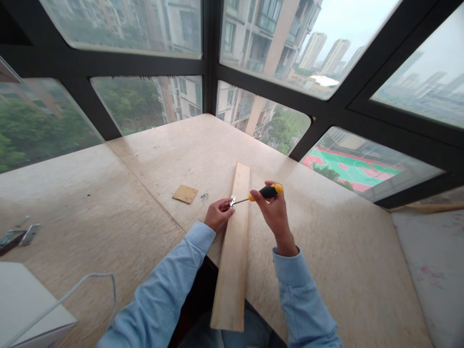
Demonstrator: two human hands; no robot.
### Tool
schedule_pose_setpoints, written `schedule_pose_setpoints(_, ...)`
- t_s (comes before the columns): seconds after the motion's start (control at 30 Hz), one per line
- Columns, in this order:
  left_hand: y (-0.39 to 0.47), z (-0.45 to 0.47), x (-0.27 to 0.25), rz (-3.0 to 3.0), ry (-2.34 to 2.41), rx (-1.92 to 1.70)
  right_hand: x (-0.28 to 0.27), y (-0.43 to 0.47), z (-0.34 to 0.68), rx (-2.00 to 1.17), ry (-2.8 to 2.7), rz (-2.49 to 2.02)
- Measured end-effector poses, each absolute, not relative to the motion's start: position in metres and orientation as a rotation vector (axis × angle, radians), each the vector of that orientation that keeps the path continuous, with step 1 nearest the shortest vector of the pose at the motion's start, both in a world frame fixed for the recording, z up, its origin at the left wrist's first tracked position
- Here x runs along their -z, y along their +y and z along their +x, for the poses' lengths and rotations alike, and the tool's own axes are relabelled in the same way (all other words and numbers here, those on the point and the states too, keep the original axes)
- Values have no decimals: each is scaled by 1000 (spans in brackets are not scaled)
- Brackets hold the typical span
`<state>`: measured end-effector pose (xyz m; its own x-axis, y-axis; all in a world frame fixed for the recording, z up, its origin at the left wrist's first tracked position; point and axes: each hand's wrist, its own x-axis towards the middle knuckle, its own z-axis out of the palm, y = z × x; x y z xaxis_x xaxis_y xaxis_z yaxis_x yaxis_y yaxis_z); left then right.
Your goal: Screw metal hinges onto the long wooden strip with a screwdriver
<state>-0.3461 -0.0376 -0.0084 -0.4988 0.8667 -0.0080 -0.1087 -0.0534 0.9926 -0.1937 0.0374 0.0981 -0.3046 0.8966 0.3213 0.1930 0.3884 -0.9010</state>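
A long pale wooden board lies over the table's near edge, pointing away from me. My left hand is closed at the board's left side, pinching a small silver metal plate with holes. In my right hand, raised above the right side of the board, is a screwdriver with a black and yellow handle. Its shaft slants left and its tip meets the metal plate or stops just short; I cannot tell which. Any screw at the tip is too small to make out.
Left of the board are a square brown piece with small holes and several screws. Metal parts lie at the far left, near a white box and a pale cable. Windows border the table.
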Motion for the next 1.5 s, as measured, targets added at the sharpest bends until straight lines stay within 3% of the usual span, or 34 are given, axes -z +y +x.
schedule_pose_setpoints(0.1, -37, -346, 9, 827, 1474, -1647, -102, 39, -191, -963, -1679, -1050)
schedule_pose_setpoints(0.33, -36, -347, 11, 841, 1473, -1656, -114, 36, -191, -1299, -1543, -695)
schedule_pose_setpoints(0.57, -35, -347, 13, 846, 1505, -1674, -119, 31, -193, -1253, -1462, -535)
schedule_pose_setpoints(0.83, -37, -347, 8, 876, 1556, -1655, -121, 29, -189, -1167, -1504, -645)
schedule_pose_setpoints(1.17, -37, -346, 9, 904, 1583, -1643, -102, 41, -195, -1299, -1662, -1066)
schedule_pose_setpoints(1.5, -36, -345, 12, 925, 1582, -1660, -118, 64, -263, -1364, -1612, -908)
